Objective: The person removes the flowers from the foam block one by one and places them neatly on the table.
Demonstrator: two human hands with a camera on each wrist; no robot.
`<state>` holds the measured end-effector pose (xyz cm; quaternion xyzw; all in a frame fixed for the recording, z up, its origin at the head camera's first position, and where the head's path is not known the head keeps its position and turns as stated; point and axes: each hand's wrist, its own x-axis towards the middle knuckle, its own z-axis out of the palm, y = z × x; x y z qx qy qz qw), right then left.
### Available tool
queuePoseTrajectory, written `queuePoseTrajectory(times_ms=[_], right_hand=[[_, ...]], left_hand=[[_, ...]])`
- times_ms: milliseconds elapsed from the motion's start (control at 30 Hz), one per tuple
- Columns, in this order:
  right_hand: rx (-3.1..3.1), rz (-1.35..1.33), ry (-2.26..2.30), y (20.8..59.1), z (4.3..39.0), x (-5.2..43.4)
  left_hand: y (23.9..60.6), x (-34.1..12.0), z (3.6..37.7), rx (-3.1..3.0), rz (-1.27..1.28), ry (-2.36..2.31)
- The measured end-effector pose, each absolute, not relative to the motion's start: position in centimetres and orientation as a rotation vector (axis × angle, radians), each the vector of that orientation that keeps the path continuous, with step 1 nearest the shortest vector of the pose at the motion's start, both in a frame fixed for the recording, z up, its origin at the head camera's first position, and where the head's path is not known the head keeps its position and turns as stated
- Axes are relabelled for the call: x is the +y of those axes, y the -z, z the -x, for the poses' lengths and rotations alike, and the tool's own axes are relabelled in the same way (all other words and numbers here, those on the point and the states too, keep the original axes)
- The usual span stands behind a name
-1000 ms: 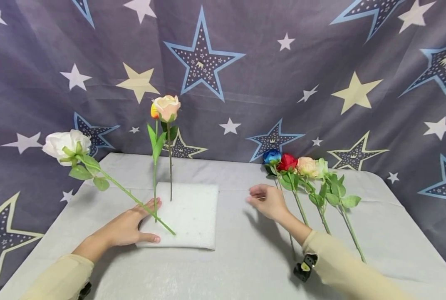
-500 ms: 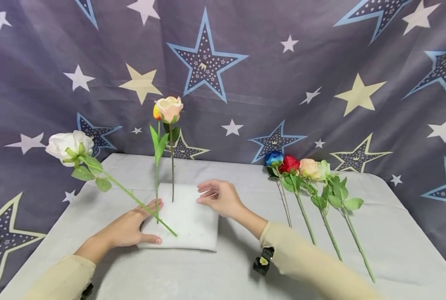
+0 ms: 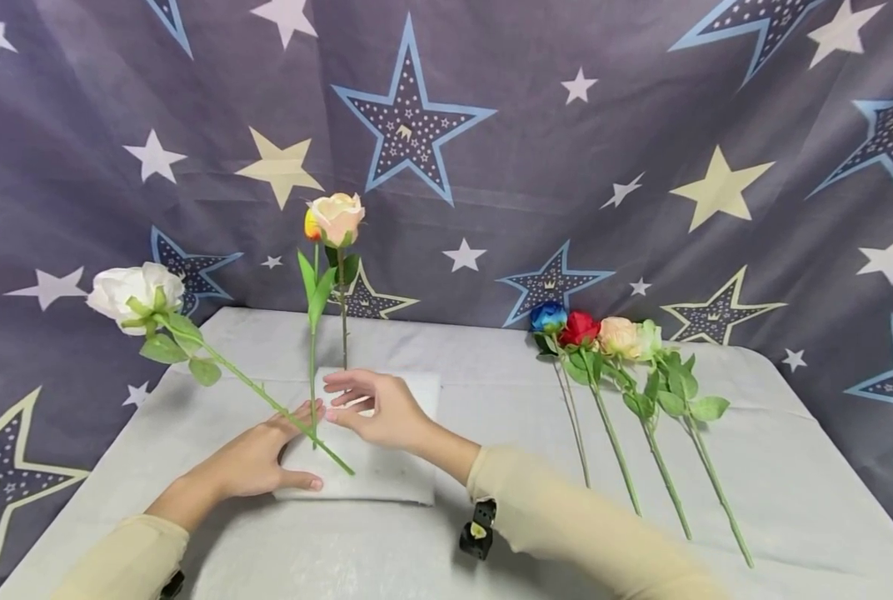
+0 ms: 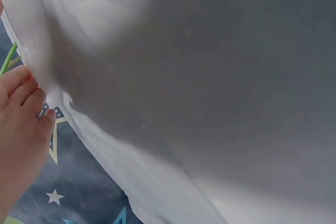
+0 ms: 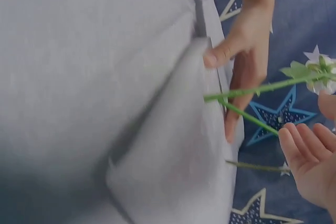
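White foam block [image 3: 405, 479] lies flat on the cloth-covered tabletop [image 3: 281, 546], with three artificial flowers set into it: an orange-yellow tulip [image 3: 318, 304] and a peach rose [image 3: 337, 221], both close to upright, and a white rose [image 3: 137, 296] that leans far out to the left, its stem crossing over the left hand.

The left hand [image 3: 255, 458] rests on the left edge of the block with thumb and fingers spread; its grip encloses nothing and seems to serve as a steadying press. The right hand [image 3: 390, 412] is above the block, its fingertips just beside the tulip's stem, thumb and fingers well parted. Its grip has hold of no stem; whether a fingertip brushes one cannot be told.

The step in hand looks like a reach to one of the standing stems, most likely the tulip, to straighten or seat it. The next move would call for thumb and fingers to close gently low on that stem, clear of the peach rose's stem behind, while the left hand bears down on the light foam. Four loose flowers, blue [image 3: 547, 317] foremost on the left, lie at the right, apparently waiting their turn.
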<state>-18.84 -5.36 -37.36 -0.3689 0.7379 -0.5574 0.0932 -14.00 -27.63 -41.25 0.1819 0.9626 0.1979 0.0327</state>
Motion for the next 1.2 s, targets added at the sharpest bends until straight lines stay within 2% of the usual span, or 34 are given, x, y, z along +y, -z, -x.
queuePoseTrajectory(times_ms=[333,567,1200], right_hand=[[1.865,1.015,1.661,38.5,17.3,-6.9],[1.939,0.960,1.570,38.6,16.8,-7.1],[2.073,1.015,1.577,38.1,16.1,-5.9]], left_hand=[[41.1,-27.5,14.0,2.980,-0.513,-0.587],[41.2,-27.5,14.1,2.991,-0.517,-0.570],[41.8,-27.4,14.1,2.972,-0.604,-0.651]])
